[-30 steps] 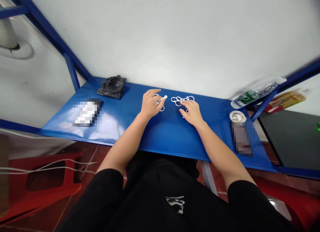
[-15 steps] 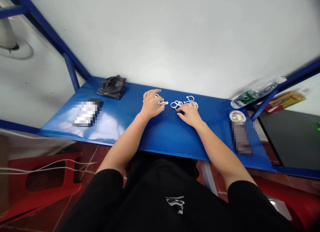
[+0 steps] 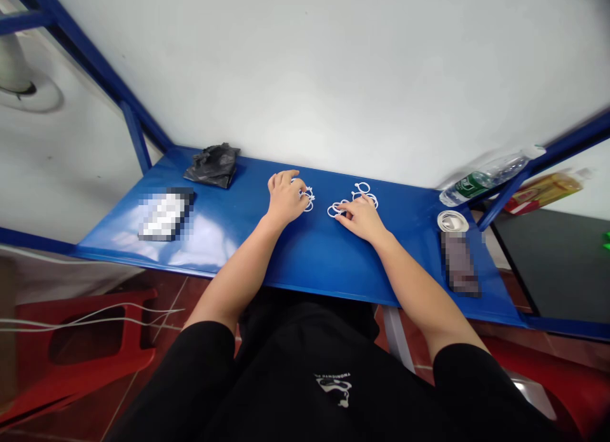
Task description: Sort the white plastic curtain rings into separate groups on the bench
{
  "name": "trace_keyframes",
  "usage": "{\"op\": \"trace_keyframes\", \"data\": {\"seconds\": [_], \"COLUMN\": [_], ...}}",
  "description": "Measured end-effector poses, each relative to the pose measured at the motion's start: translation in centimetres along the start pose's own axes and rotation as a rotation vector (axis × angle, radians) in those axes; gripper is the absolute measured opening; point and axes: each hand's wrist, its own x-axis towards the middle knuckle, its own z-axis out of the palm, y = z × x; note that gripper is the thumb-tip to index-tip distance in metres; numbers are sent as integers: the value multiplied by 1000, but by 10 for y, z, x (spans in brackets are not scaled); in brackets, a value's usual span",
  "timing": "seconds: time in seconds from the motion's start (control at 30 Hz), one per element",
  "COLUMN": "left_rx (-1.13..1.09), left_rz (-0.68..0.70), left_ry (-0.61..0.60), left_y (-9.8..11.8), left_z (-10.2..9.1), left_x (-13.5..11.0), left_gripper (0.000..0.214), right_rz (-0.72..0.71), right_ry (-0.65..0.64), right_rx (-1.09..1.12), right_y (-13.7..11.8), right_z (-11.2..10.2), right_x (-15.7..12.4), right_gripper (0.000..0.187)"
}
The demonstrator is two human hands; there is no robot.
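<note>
Several thin white plastic rings with small knobs lie in two loose groups on a blue tabletop (image 3: pixel 314 258). My left hand (image 3: pixel 286 200) arches over the left group of white rings (image 3: pixel 309 202), its fingers bent and apart; part of that group is hidden beneath it. Across a gap, my right hand (image 3: pixel 363 218) rests by the other group, thumb and forefinger closed on a white ring (image 3: pixel 331 212) at its near left side. Another white ring (image 3: pixel 364 187) shows beyond the right fingers, with more partly covered by them.
At the back left is a crumpled black plastic bag (image 3: pixel 214 165); nearer lies a blurred-out dark and white object (image 3: pixel 166 214). A clear bottle (image 3: pixel 490 176), a coiled white cable (image 3: pixel 452 221) and a blurred-out dark slab (image 3: pixel 460 264) occupy the right end. Blue frame posts border the table.
The ring that stuck out from my left fingers is now down among the left group. On the right, my thumb and forefinger have drawn together, and the nearby rings have shifted slightly.
</note>
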Motion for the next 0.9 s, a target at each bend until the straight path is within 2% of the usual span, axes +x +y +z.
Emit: {"op": "trace_keyframes", "data": {"seconds": [0.1,0.23,0.6,0.9], "left_rx": [5,29,8,-28], "left_rz": [-24,-14,-12,34], "left_ry": [14,9,-51,-19], "left_y": [-4,-5,-3,3], "left_z": [5,7,7,6], "left_x": [-1,-1,-1,-2], "left_gripper": [24,31,26,33], "right_rz": [-14,-46,-47,-33], "right_ry": [-18,-24,87,162], "right_rx": [-19,-45,49,82], "right_y": [0,-1,-1,0], "right_z": [0,0,0,3], "right_x": [0,0,-1,-2], "right_gripper": [12,17,17,19]}}
